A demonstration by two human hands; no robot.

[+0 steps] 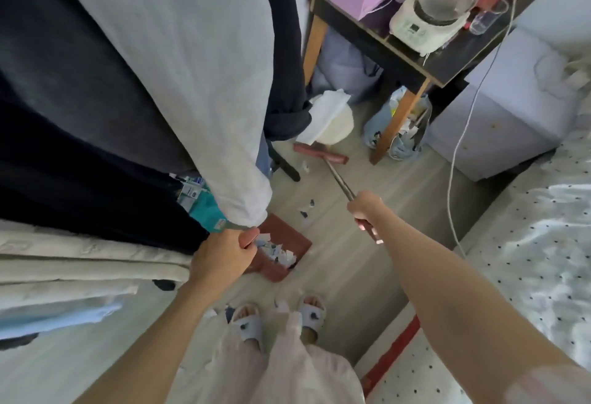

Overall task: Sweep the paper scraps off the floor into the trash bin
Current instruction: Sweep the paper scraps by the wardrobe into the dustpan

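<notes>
My right hand (364, 207) grips the broom handle (340, 181); the red broom head (320, 154) rests on the floor far ahead, beside a white bin (335, 125) with a white liner. My left hand (224, 251) grips the top of the dustpan handle. The red-brown dustpan (281, 253) stands on the floor under it and holds several paper scraps (275, 248). Loose scraps (307, 208) lie on the floor between broom and dustpan, one more scrap (305, 167) near the broom head, and others by my slippers (278, 303).
Hanging clothes (144, 83) crowd the left side. A wooden table (403, 61) with a blender stands at the back, a filled plastic bag (399, 131) at its leg. A white cable (454, 179) hangs down by the dotted bed (527, 259) on the right.
</notes>
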